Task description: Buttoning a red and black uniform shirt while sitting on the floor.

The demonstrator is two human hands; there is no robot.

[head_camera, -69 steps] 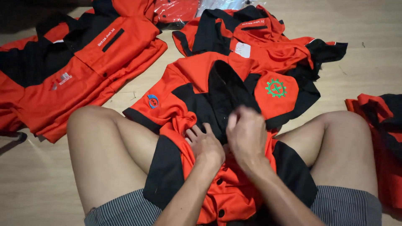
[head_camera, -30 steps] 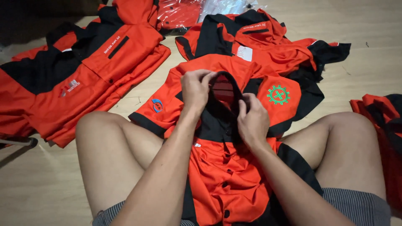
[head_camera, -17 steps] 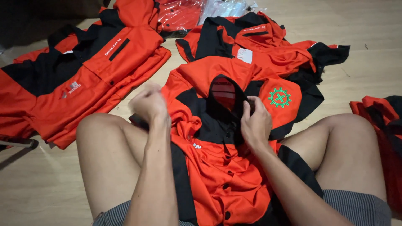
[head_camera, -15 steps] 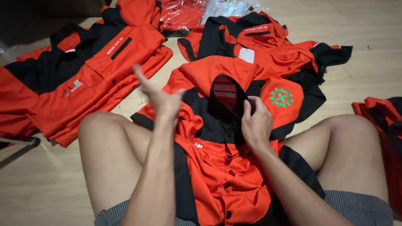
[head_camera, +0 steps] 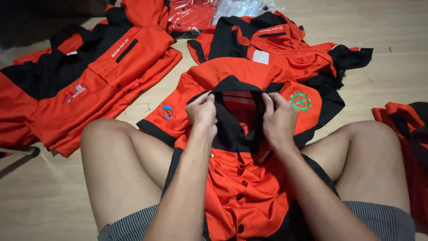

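An orange and black button-front shirt (head_camera: 236, 196) lies face up across my lap, between my bare knees. Its black collar (head_camera: 235, 91) is spread open at the far end. My left hand (head_camera: 201, 112) pinches the left side of the collar. On the collar's right side, my right hand (head_camera: 278, 119) grips the fabric beside a green round emblem (head_camera: 300, 101) on the chest. A small blue and red badge (head_camera: 168, 112) marks the shirt's other chest panel.
A stack of folded orange and black shirts (head_camera: 84, 85) lies on the wooden floor (head_camera: 35, 201) at the left. More crumpled shirts (head_camera: 276, 42) lie behind the one in my lap, another pile (head_camera: 408, 147) sits at the right edge, and clear plastic bags (head_camera: 240, 6) lie at the top.
My left hand swung out to the left with fingers spread, then came back to the collar. Both hands now hold the collar open; the right hand shifted slightly up.
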